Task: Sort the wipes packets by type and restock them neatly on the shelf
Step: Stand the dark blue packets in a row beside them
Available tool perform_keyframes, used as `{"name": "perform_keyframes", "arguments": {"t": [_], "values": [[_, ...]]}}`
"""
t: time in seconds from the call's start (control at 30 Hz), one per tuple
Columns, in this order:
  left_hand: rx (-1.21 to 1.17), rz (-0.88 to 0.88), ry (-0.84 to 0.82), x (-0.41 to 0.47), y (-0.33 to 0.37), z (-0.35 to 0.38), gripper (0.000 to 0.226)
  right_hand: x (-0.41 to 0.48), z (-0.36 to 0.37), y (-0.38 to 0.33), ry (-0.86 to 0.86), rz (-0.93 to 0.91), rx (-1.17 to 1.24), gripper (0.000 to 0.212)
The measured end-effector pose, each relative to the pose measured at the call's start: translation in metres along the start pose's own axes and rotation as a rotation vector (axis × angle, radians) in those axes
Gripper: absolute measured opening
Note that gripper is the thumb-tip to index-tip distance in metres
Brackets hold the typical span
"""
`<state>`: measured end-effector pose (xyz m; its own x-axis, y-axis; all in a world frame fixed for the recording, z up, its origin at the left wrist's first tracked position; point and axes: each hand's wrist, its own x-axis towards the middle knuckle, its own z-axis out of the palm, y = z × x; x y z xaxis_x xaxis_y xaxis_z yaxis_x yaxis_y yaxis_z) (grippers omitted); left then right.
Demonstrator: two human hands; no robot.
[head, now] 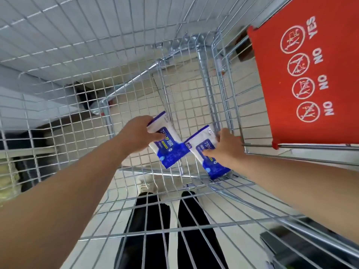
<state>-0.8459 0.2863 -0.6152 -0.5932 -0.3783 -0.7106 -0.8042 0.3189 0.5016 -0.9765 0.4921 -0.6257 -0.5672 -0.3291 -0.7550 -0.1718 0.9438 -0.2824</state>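
Down through the near mesh of the wire shopping cart [194, 216], black trousers [149, 230] and a pale shoe [144, 186] stand on floor tiles. Both arms reach deep inside the basket. The left hand [136, 133] has its grip curled round the left wipes packet [169, 150], blue and white. The right hand [223, 150] has its grip pinching the right wipes packet [215, 169] just beside it. Further right, the red seat flap [303, 74] shows NO and YES signs.

My left forearm [77, 181] and right forearm [291, 183] are bare, same for my left hand [136, 135] and right hand [226, 150]. Black trousers [147, 230], loose cut, on both legs. One pale off-white shoe [144, 186] shows at my left foot.
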Motion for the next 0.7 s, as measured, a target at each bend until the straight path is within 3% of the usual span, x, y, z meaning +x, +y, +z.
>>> {"name": "perform_keyframes", "arguments": {"t": [0.13,0.3,0.53,0.63,0.7], "values": [[-0.129,-0.021,0.025,-0.005,-0.016,-0.013,0.024,-0.002,-0.009,-0.015,-0.105,-0.008,0.054,0.026],[-0.341,0.003,0.122,-0.026,-0.015,-0.051,0.023,-0.026,-0.044,-0.06,-0.113,-0.052,0.205,0.018],[-0.556,0.083,0.25,-0.105,0.009,-0.132,0.012,-0.098,-0.097,-0.132,-0.044,-0.093,0.476,0.025],[-0.587,0.09,0.318,-0.155,0.02,-0.163,0.03,-0.145,-0.122,-0.163,-0.039,-0.144,0.558,0.019],[-0.586,0.117,0.398,-0.193,0.025,-0.179,0.024,-0.182,-0.138,-0.182,-0.073,-0.212,0.613,0.022]]}}
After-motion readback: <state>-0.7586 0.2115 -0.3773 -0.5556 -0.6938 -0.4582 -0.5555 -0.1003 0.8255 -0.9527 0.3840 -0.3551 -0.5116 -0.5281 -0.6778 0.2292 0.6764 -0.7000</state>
